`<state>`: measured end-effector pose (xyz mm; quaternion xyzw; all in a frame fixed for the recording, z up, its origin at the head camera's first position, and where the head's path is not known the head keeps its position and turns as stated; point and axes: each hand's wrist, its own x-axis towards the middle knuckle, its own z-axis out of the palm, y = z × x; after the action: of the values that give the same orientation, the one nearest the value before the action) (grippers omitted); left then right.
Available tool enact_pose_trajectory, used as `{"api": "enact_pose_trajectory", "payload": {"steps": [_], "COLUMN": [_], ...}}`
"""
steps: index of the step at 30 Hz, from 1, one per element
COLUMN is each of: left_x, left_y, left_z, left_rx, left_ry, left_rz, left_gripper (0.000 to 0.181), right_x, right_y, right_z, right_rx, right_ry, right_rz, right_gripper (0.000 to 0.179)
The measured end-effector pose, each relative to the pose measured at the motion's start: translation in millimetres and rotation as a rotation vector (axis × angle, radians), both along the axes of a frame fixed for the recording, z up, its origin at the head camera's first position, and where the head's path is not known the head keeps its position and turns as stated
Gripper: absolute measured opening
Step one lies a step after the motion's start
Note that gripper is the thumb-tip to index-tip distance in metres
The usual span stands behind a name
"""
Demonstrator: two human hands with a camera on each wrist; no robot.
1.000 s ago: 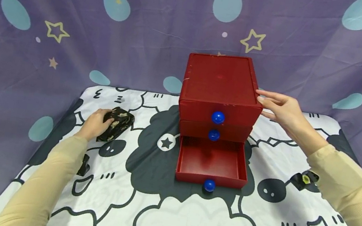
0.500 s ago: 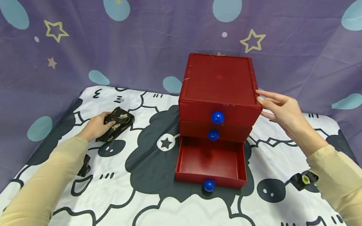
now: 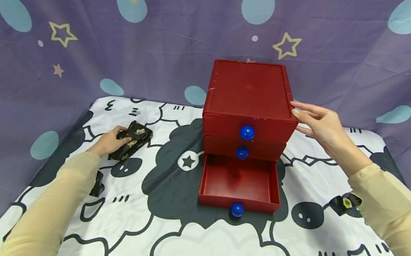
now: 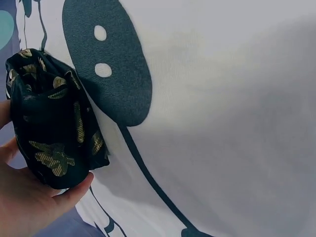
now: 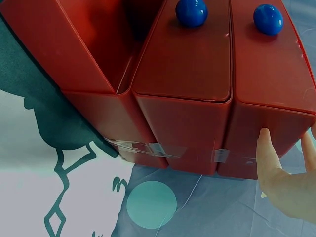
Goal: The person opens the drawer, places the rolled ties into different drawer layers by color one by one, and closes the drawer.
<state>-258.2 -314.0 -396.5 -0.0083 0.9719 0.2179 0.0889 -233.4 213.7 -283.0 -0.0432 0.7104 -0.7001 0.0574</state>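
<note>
In the head view my left hand (image 3: 111, 140) grips a folded black cloth (image 3: 138, 135) with gold butterfly figures, at the left of the table. The left wrist view shows the thumb along the near side of this black cloth (image 4: 57, 118) and the fingers behind it, partly hidden. A red drawer cabinet (image 3: 250, 88) with blue knobs stands at the back centre. Its bottom drawer (image 3: 238, 188) is pulled out and holds nothing. My right hand (image 3: 324, 125) has its fingers extended, fingertips at the cabinet's upper right edge. In the right wrist view the thumb (image 5: 269, 153) lies against the side wall.
A white tablecloth (image 3: 218, 248) with dark cartoon drawings covers the table. Purple curtain (image 3: 179, 42) hangs close behind the cabinet. Right of the drawer lies a black bow shape (image 3: 345, 203) with a yellow-green centre. Clear tape (image 5: 158, 149) runs across the cabinet's side.
My left forearm has shifted slightly to the right, while the cloth stays in nearly the same place. The right hand and the cabinet have not visibly moved.
</note>
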Motion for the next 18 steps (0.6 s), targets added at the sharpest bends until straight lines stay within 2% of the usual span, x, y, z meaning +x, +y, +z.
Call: {"api": "enact_pose_trajectory", "payload": {"steps": [8, 18], "left_x": [-2.3, -1.6], "left_y": [-1.5, 0.8], "left_z": [-0.3, -1.8], "left_rx": [0.056, 0.108], "left_ry": [-0.024, 0.028], "left_rz": [0.023, 0.035], "left_gripper": [0.053, 0.052], "right_x": [-0.7, 0.4], "right_y": [0.0, -0.7], "right_z": [0.8, 1.2], "right_rx": [0.004, -0.012], "right_ry": [-0.004, -0.010], "right_rz": [-0.001, 0.002], "right_gripper": [0.046, 0.046]}}
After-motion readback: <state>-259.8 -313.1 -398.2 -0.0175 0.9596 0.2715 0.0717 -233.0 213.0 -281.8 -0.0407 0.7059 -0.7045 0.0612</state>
